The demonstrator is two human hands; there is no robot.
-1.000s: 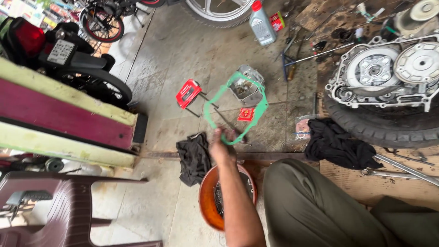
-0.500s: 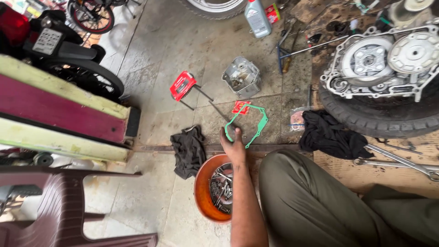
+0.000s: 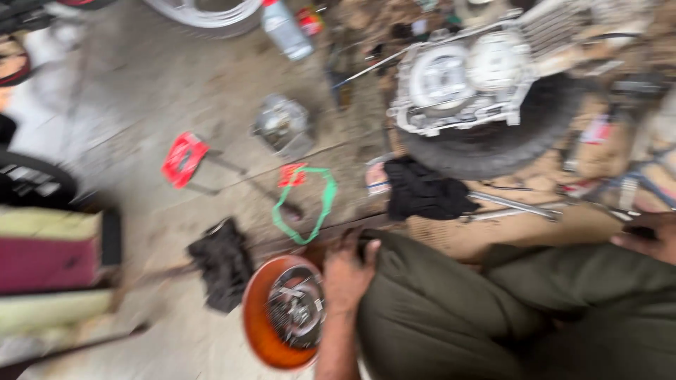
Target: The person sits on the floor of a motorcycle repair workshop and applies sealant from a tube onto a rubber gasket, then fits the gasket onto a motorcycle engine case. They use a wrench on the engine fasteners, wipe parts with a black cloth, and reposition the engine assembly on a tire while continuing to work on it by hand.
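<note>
The view is blurred by motion. My left hand (image 3: pixel 347 273) rests against my olive trouser knee (image 3: pixel 422 295), right beside an orange bowl (image 3: pixel 262 327) that holds metal engine parts. It holds nothing that I can make out. A thin green gasket (image 3: pixel 324 200) lies flat on the concrete floor just beyond the hand, apart from it, next to a small red packet (image 3: pixel 291 174). My right hand (image 3: pixel 651 237) shows at the right edge on my other knee, with something dark at its fingers; its grip is unclear.
A dark rag (image 3: pixel 224 262) lies left of the bowl and a black cloth (image 3: pixel 422 188) right of the gasket. An engine case (image 3: pixel 458 81) sits on a tyre (image 3: pixel 493 144). A red tool (image 3: pixel 184 158), a metal part (image 3: pixel 283 125), a bottle (image 3: pixel 285 28) and rods (image 3: pixel 514 205) lie around.
My left hand lowered the green gasket to the floor, let go of it and drew back to my knee. The camera swung right, bringing my right hand into view.
</note>
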